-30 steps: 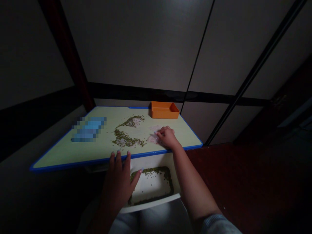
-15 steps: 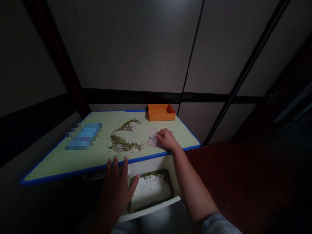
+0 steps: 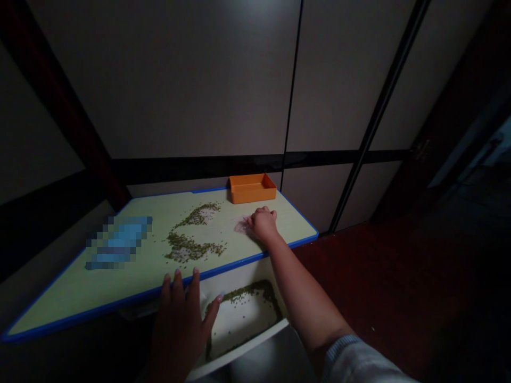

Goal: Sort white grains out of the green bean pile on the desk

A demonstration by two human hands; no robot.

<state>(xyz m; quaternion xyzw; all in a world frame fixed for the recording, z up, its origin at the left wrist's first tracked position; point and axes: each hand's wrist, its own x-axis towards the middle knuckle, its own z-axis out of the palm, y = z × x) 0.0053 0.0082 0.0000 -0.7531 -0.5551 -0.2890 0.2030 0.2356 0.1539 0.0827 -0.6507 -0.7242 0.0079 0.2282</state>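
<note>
Shift of view: against the frame from 1 second ago, the desk [image 3: 80, 298] and everything on it sit lower and further left in the picture.
Right hand: the right hand [image 3: 263, 224] works at the right part of the desk, fingers curled down — whether they pinch anything I cannot tell. Its fingertips, visible earlier, are now mostly hidden behind the knuckles.
Pale patch: the pinkish-white patch [image 3: 240, 226] lies on the desk at the fingers of the right hand, on their left side. Earlier it showed as 2 pale areas, far and near; now 1 small area shows beside the hand. Its grain is too blurred to make out, and its long axis is unclear.
Green grains: the green grains [image 3: 175, 240] lie left of the pale patch in 2 joined heaps, with pale bits among them. They form a curve open to the right; the far heap slants away toward the right, the near one runs left to right. Their layout matches the earlier frames.
Left hand: the left hand [image 3: 181, 319] is released, fingers spread and pointing away toward the desk's front edge, thumb over the tub's left side — much as before.
White tub: the white tub [image 3: 239, 349] sits below the front edge, long axis left to right, more grains lining its bottom.
Orange box: the orange box [image 3: 253, 197] stands open side up at the far edge, long axis left to right.
Blue item: the pixelated blue item [image 3: 123, 239] lies at the left, slanting away to the right.
</note>
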